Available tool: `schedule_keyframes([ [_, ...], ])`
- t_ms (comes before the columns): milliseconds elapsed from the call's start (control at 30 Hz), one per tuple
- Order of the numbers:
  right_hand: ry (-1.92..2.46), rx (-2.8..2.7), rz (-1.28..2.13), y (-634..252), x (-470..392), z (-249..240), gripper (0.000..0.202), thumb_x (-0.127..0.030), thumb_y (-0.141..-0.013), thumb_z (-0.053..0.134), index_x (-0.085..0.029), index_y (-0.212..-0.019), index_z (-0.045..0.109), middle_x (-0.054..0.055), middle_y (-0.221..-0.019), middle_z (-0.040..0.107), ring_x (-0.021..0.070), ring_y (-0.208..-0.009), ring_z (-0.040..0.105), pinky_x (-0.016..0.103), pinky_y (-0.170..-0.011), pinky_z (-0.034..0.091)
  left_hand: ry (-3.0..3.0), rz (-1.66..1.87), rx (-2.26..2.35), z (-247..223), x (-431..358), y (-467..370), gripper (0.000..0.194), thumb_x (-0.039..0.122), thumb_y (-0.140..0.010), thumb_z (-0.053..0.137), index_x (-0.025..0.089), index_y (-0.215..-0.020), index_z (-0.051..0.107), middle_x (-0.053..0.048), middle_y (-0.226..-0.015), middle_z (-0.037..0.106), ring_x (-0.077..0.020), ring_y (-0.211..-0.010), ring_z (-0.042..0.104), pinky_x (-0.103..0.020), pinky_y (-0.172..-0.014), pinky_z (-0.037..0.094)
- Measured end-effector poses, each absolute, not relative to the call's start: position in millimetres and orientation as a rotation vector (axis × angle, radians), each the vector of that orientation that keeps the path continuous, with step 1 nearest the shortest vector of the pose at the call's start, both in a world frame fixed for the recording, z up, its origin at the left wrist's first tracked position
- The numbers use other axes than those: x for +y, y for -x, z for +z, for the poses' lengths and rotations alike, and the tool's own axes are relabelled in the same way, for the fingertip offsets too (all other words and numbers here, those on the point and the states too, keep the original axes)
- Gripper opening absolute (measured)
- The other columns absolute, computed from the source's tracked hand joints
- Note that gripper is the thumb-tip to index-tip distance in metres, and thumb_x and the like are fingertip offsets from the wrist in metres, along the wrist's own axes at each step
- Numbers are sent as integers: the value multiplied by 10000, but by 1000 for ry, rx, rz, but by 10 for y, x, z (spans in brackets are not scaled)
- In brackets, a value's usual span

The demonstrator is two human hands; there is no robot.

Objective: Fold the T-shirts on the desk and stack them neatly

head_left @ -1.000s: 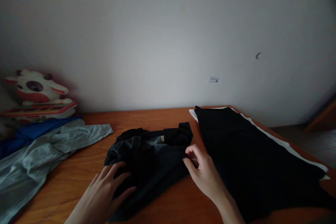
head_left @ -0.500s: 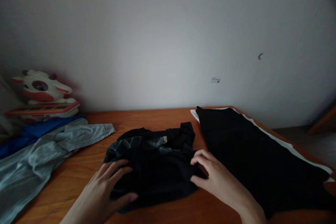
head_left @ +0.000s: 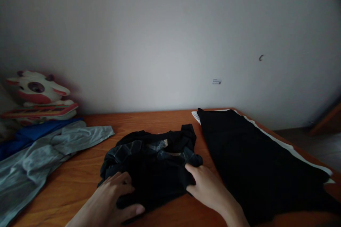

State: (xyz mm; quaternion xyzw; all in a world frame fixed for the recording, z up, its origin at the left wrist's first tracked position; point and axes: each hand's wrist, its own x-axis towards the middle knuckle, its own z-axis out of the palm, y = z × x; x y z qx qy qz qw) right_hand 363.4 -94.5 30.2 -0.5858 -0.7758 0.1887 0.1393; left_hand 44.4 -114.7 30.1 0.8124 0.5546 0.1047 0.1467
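A crumpled black garment point(head_left: 157, 175) lies on the wooden table in front of me, with dark patterned cloth and a small pale label showing along its far side. At its near left part, my left hand point(head_left: 113, 195) has its fingers curled into the cloth, with the thumb toward the near edge. My right hand point(head_left: 206, 188) pinches the garment's right side between thumb and fingers. Which kind of garment it is cannot be made out.
On the right, black cloth point(head_left: 245, 149) lies flat over white cloth point(head_left: 282, 143). A grey garment point(head_left: 45, 156) and blue cloth point(head_left: 39, 131) lie at the left, before a cow-shaped toy keyboard point(head_left: 44, 95). Behind the wooden table point(head_left: 128, 118) stands a pale wall point(head_left: 160, 42).
Both hands have closed more on the black garment. My right hand has moved left, drawing in its right side, and the near part is more bunched. The view has shifted slightly.
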Motion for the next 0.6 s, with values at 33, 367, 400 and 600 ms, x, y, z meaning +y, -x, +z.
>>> schedule_keyframes([
  [33, 1707, -2225, 531, -3636, -946, 308, 301, -48, -706, 576, -251, -903, 679, 54, -768, 732, 256, -771, 731, 273, -637, 479, -2357, 296, 1556, 342, -1153, -487, 368, 652, -821, 649, 324, -734, 792, -42, -952, 728, -229, -910, 692, -332, -792, 579],
  [367, 1272, -1647, 1114, -3776, -947, 444, 264, -461, -933, 538, -250, -1090, 522, -30, -775, 654, 172, -591, 716, 248, -530, 543, -2436, 817, 2020, 136, -943, -301, 704, 655, -862, 578, 271, -1449, 524, -123, -1363, 668, -350, -1207, 637, -515, -1004, 525],
  [400, 1266, -1607, 1118, -3791, -940, 440, 304, -508, -933, 537, -247, -1086, 512, -36, -771, 642, 170, -580, 717, 250, -528, 546, -2394, 825, 2088, 114, -927, -237, 757, 661, -857, 567, 243, -1482, 478, -134, -1306, 696, -354, -1169, 660, -501, -977, 538],
  [600, 1300, -1468, 1229, -3936, -874, 335, 461, -628, -860, 609, -234, -1073, 500, 11, -876, 679, 193, -628, 733, 284, -532, 581, -2181, 729, 2153, 151, -984, -22, 316, 492, -914, 452, 293, -936, 697, -36, -926, 761, -252, -754, 758, -303, -555, 535],
])
